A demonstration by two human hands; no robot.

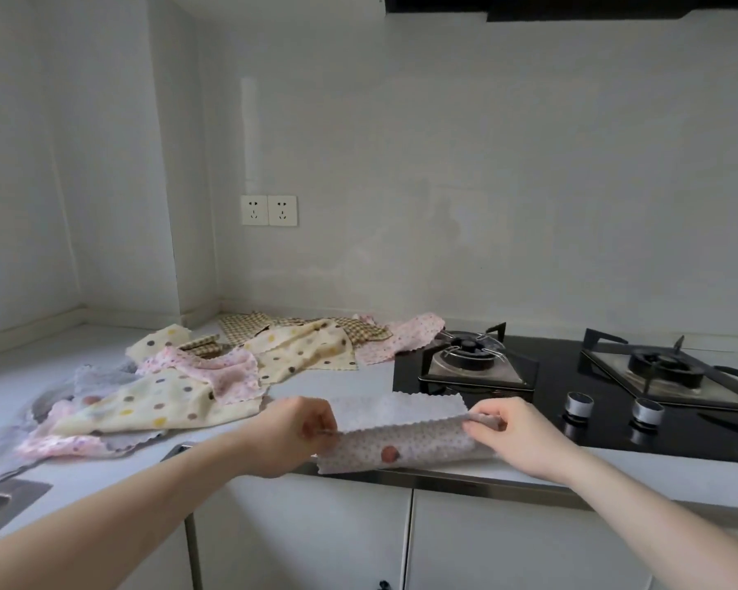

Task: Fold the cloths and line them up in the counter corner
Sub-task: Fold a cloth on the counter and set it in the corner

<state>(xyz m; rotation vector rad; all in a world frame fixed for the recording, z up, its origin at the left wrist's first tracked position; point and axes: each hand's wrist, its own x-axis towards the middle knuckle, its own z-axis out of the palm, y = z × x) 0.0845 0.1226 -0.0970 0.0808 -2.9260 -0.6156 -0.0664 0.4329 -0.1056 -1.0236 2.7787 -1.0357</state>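
Both our hands pinch the grey dotted cloth [401, 432]: left hand [299, 436] and right hand [516, 436] hold its ends above the counter edge [444, 476].

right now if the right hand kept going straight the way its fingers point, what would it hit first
The right hand points leftward along the folded grey dotted cloth that it pinches. Going straight on, it would probably meet the left hand gripping the cloth's other end, though depth is unclear.

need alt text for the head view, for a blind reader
Both hands, left hand and right hand, pinch the ends of a grey dotted cloth mid-fold at the counter edge. Unfolded cloths lie scattered toward the corner; a gas hob sits right.
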